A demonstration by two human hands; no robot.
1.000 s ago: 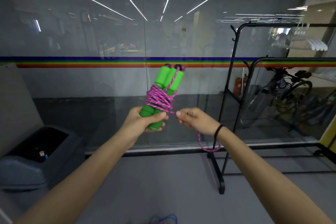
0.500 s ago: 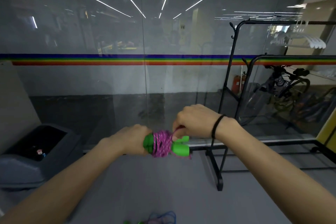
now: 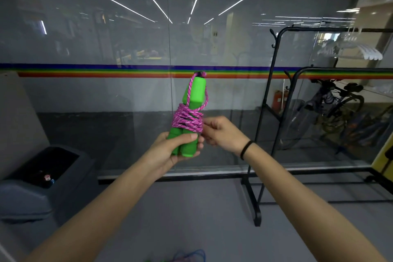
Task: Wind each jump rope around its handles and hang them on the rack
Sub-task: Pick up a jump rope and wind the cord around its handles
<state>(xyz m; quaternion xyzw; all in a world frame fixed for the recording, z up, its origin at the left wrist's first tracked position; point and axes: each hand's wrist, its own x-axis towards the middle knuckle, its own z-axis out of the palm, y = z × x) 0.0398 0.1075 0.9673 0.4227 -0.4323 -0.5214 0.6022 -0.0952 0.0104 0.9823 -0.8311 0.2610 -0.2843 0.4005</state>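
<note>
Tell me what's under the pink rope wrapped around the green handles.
The pink rope is wound around two green handles held side by side; the left hand grips their lower ends. The handles' middle section is covered by the coils.

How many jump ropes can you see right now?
2. One pink rope is wound around its green handles, held in the left hand. A blue one lies on the floor at the bottom edge, mostly cut off; others may be out of view.

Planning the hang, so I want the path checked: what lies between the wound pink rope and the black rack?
In the head view, only the right hand at the pink rope; beyond it, bare glass wall up to the black rack.
</note>
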